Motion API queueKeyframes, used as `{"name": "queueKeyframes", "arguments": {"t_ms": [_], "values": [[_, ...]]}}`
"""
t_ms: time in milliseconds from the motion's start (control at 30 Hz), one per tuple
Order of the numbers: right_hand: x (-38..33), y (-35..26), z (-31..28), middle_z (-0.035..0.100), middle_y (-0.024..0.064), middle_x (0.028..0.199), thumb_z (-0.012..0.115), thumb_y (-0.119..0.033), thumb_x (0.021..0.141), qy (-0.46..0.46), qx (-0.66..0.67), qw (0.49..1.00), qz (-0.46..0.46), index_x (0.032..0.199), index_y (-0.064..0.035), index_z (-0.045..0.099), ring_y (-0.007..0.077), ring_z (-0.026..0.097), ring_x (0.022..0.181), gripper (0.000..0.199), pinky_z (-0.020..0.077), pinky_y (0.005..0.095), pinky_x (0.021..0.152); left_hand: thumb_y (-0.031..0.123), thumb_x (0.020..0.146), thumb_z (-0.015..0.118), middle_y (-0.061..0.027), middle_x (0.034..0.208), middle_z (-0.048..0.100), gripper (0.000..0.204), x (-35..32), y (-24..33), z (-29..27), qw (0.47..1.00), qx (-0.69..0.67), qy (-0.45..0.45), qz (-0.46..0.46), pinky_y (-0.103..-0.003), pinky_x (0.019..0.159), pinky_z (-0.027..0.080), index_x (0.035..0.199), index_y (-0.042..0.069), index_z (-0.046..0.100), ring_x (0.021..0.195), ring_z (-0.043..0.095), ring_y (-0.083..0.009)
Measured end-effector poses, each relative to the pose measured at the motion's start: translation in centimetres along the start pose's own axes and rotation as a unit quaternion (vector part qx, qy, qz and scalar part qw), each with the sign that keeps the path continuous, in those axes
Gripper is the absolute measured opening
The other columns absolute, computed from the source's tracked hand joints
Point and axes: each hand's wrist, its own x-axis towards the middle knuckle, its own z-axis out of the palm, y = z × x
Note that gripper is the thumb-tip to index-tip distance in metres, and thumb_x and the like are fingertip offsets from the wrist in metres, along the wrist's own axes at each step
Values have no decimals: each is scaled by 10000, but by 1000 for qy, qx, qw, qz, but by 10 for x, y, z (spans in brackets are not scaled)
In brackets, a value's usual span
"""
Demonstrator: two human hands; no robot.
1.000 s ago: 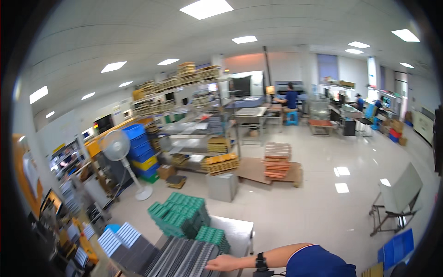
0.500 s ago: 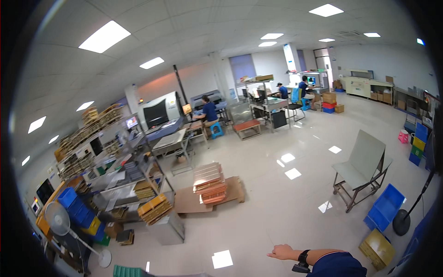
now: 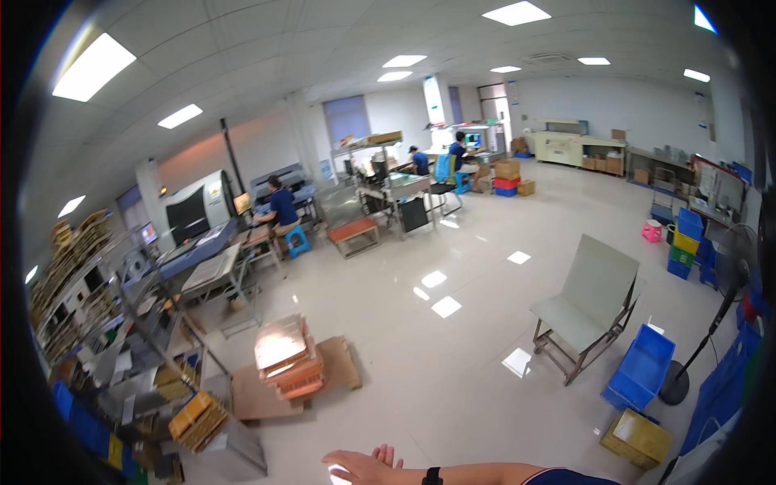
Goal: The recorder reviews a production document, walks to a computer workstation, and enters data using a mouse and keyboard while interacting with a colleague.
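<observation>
One right hand [image 3: 364, 467] out, fingers loosely spread, nothing visibly held

At far left, yellow-edged boards [image 3: 198, 420] rest on a grey box [image 3: 234, 454]. Next comes the copper-coloured stack [image 3: 287, 356], lying on a cardboard sheet [image 3: 343, 364] on the floor [image 3: 453, 347], the pile nearest the right hand yet apart from it. The step looks like a free-handed one, no grip made; taking that stack would call for reaching forward and left, then closing the fingers. Farther right stand a grey-green slanted rack [image 3: 594, 283] and a blue bin [image 3: 643, 364]. The left hand is out of view; its state I cannot tell.
</observation>
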Motion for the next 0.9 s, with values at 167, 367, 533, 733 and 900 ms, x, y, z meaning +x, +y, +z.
{"name": "queueKeyframes", "arguments": {"t_ms": [167,367,533,733,900], "values": [[61,80,-71,582,144,1172,496,-406,920,-28,-195,972,-128,1269,-138,501,327,524,1128,440,374,527,966,141,936,523,-36,985,608,132,108,74,2,999,50,18,11,-385,848,471,1040,79,576,934,568,-228],[133,255,-182,509,114,1269,429,-200,927,-9,-61,987,151,1227,-119,529,273,448,1212,326,209,453,1102,203,968,425,-62,1174,560,295,275,177,115,986,-79,-97,-107,-377,947,441,1224,108,538,1054,531,-188],[177,274,-310,565,131,1118,530,-187,923,329,-136,917,177,1043,-40,592,298,496,1073,200,396,398,928,156,973,387,9,1455,368,493,375,204,265,964,93,-226,-102,-452,1086,295,1446,135,249,1268,402,-214],[214,363,-415,613,70,841,603,-201,888,341,114,868,341,887,-38,569,235,581,780,167,437,356,801,155,984,340,-60,1501,287,482,530,170,354,938,127,-309,-91,-442,1104,271,1453,103,238,1331,335,-239],[252,455,-492,596,80,872,622,-152,840,242,-128,947,168,945,-69,538,256,577,849,157,394,433,823,348,997,255,-106,1513,245,525,659,167,423,940,-9,-314,-135,-473,1117,238,1456,94,219,1369,279,-281]]}}
